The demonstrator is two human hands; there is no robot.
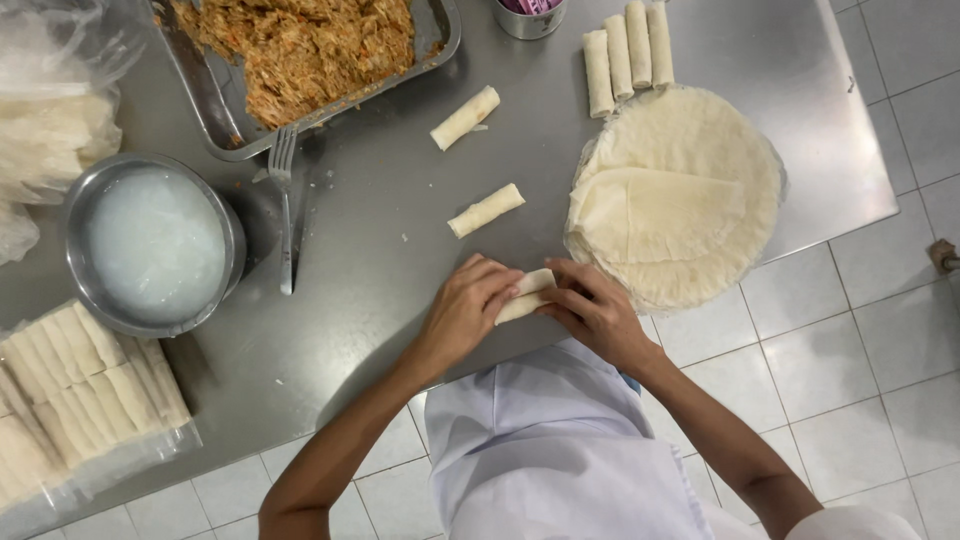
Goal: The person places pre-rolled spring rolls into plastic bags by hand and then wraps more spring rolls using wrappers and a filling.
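While left hand [462, 308] and right hand [592, 308] curl closed around 1 pale rolled spring roll [526, 295] (ends hidden), it rests on the grey steel table [380, 200], beside the round wrapper stack [680, 195].

a brushed steel desk [400, 200] catches soft overhead glare; below its edge, pale square floor tiles [850, 400] with grey grout, perhaps slightly worn.

Looks like a commercial kitchen: stainless steel table [400, 220], filling tray [210, 100] on it, white tiled floor [850, 380] below.
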